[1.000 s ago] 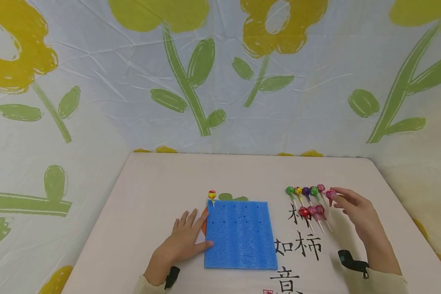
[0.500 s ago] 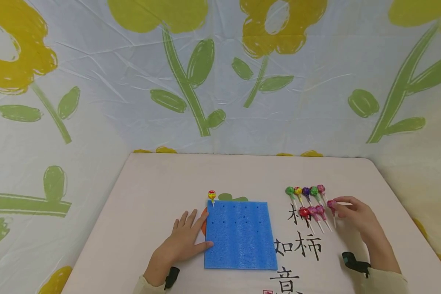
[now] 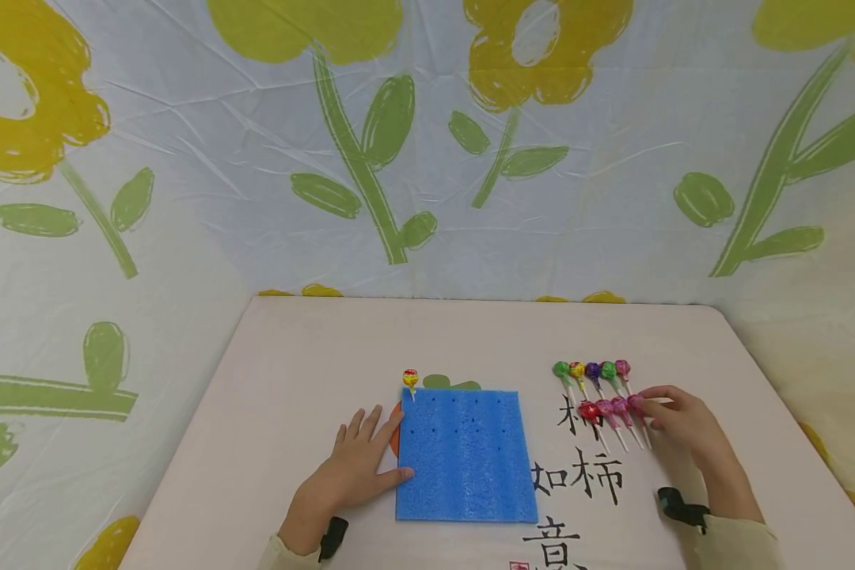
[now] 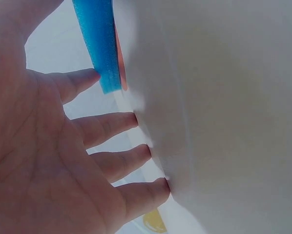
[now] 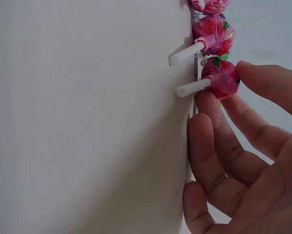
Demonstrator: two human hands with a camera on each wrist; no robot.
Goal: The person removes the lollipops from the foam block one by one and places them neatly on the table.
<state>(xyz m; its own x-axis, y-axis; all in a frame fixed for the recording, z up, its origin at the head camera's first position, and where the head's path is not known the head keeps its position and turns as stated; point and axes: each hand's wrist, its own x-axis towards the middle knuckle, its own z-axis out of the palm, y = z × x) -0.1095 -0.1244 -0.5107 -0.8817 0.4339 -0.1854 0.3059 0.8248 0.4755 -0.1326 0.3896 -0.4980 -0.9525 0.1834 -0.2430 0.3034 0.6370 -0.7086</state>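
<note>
My left hand (image 3: 359, 467) lies with spread, straight fingers at the left edge of a blue foam board (image 3: 463, 475). Its thumb rests on the board; in the left wrist view a fingertip touches the foam's side (image 4: 99, 44). A yellow-and-red lollipop (image 3: 410, 379) stands at the board's far left corner. With thumb and fingers, my right hand (image 3: 684, 419) pinches the wrapped head of a pink lollipop (image 5: 221, 79) at the right end of the front row. Its white stick points toward me along the table. Another pink lollipop (image 5: 214, 35) lies right beside it.
Behind the front row lies a back row of several lollipops, among them a green one (image 3: 561, 370) and a purple one (image 3: 594, 370). Small dark holes (image 3: 475, 401) dot the board's far half. The pale table (image 3: 313, 348) bears black printed characters (image 3: 598, 475).
My right hand has lowered the pink lollipop toward me and then moved it left, against the end of the front row. My left hand and the board have stayed in place.
</note>
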